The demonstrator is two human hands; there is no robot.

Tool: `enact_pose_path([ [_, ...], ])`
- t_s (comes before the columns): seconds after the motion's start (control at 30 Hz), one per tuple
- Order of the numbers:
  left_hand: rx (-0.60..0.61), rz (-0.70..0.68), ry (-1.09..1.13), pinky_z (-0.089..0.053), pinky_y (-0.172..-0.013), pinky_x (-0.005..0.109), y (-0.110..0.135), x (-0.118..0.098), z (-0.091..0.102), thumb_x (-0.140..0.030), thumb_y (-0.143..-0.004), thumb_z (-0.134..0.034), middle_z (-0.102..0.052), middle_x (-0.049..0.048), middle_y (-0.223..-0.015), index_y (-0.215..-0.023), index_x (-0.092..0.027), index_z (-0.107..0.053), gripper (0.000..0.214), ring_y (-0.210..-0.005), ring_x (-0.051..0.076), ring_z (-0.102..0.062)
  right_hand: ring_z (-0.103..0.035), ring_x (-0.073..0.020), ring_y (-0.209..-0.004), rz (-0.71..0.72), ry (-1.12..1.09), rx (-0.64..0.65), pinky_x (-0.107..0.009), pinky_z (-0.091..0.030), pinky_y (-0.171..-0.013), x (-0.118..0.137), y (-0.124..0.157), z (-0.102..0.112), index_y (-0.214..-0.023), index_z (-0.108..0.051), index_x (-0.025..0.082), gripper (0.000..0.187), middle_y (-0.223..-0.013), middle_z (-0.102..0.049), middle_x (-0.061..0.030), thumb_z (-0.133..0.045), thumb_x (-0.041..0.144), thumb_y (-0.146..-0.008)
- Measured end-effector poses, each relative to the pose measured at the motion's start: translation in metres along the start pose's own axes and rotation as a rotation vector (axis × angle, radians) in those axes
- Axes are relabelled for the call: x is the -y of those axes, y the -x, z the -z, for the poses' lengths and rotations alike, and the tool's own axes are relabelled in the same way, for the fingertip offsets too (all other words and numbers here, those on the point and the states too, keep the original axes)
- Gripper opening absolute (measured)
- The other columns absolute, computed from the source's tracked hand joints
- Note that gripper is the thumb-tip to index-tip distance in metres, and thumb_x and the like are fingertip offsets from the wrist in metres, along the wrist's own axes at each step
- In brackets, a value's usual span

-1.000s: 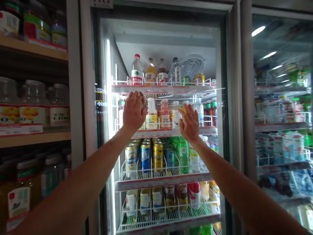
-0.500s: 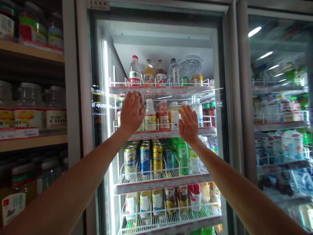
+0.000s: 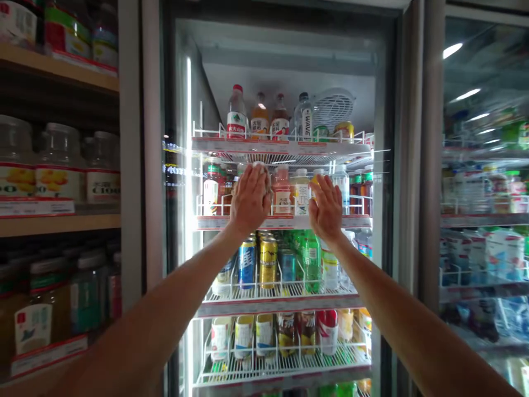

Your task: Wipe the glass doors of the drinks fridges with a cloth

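Observation:
Both my arms reach out to the glass door (image 3: 384, 165) of a lit drinks fridge. My left hand (image 3: 250, 198) presses against the glass at the second shelf, its fingers curled over a pale cloth (image 3: 263, 167) that peeks out above the fingertips. My right hand (image 3: 326, 209) lies flat on the glass a little to the right, fingers stretched out and holding nothing. Behind the hands stand bottles (image 3: 282, 193) on a wire shelf (image 3: 215, 221); cans (image 3: 268, 262) fill the shelf below.
Wooden shelves (image 3: 58, 223) with large jars (image 3: 55, 165) stand to the left of the fridge. A second glass-door fridge (image 3: 483, 220) stands to the right, its contents blurred by reflections. A metal frame post (image 3: 417, 165) separates the two doors.
My left hand with the cloth has slid right and slightly down across the glass, closer to my right hand. The right hand has barely moved.

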State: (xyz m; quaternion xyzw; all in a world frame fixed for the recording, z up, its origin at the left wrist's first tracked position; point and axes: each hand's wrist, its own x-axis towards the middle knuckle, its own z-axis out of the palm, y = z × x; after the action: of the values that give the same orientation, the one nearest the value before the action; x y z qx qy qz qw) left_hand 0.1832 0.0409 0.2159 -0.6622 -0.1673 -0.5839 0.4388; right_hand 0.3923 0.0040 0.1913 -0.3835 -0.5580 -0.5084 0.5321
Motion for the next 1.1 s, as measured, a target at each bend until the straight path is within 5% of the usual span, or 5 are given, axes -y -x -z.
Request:
enact_pose_path([
  [0.17, 0.188, -0.361, 0.053, -0.034, -0.110, 0.041, 0.033, -0.041, -0.006, -0.024, -0.089, -0.040, -0.047, 0.0106, -0.138, -0.133, -0.011, -0.042, 0.046, -0.135, 0.024, -0.032, -0.030, -0.0222, -0.138, -0.003, -0.002, -0.002, -0.048, -0.026, -0.111, 0.000, 0.000, 0.001, -0.134, -0.044, 0.024, 0.046, -0.142, -0.044, -0.0049, -0.032, 0.026, -0.089],
  [0.4, 0.008, 0.073, -0.043, -0.028, -0.112, 0.048, 0.002, 0.006, 0.008, -0.023, -0.086, -0.041, -0.039, 0.0133, -0.143, -0.135, -0.011, -0.040, 0.051, -0.138, 0.028, -0.026, -0.030, -0.0223, -0.137, 0.012, 0.007, 0.006, -0.048, -0.026, -0.110, -0.001, 0.000, 0.001, -0.129, -0.048, 0.023, 0.043, -0.143, -0.043, -0.0051, -0.030, 0.027, -0.090],
  [0.63, 0.275, -0.297, 0.025, -0.030, -0.112, 0.043, 0.029, -0.044, -0.002, -0.021, -0.090, -0.036, -0.045, 0.0056, -0.140, -0.136, -0.016, -0.039, 0.047, -0.136, 0.023, -0.030, -0.031, -0.0234, -0.137, 0.001, -0.007, -0.005, -0.050, -0.026, -0.110, -0.002, -0.001, 0.001, -0.131, -0.047, 0.024, 0.045, -0.142, -0.043, -0.0053, -0.031, 0.027, -0.089],
  [0.87, 0.047, 0.125, -0.007, -0.020, -0.115, 0.049, -0.005, 0.026, 0.016, -0.026, -0.090, -0.034, -0.037, 0.0110, -0.145, -0.138, -0.015, -0.035, 0.049, -0.139, 0.026, -0.022, -0.030, -0.0237, -0.137, 0.002, -0.005, 0.002, -0.050, -0.025, -0.111, -0.002, 0.000, 0.001, -0.136, -0.041, 0.027, 0.048, -0.144, -0.041, -0.0034, -0.031, 0.026, -0.089],
  [1.1, 0.299, -0.325, 0.072, -0.031, -0.113, 0.040, 0.026, -0.047, -0.009, -0.021, -0.091, -0.033, -0.047, 0.0060, -0.139, -0.132, -0.016, -0.044, 0.042, -0.135, 0.020, -0.032, -0.031, -0.0239, -0.137, 0.005, -0.012, -0.006, -0.049, -0.025, -0.111, -0.001, -0.001, 0.002, -0.131, -0.048, 0.021, 0.044, -0.142, -0.043, -0.0073, -0.032, 0.026, -0.090],
])
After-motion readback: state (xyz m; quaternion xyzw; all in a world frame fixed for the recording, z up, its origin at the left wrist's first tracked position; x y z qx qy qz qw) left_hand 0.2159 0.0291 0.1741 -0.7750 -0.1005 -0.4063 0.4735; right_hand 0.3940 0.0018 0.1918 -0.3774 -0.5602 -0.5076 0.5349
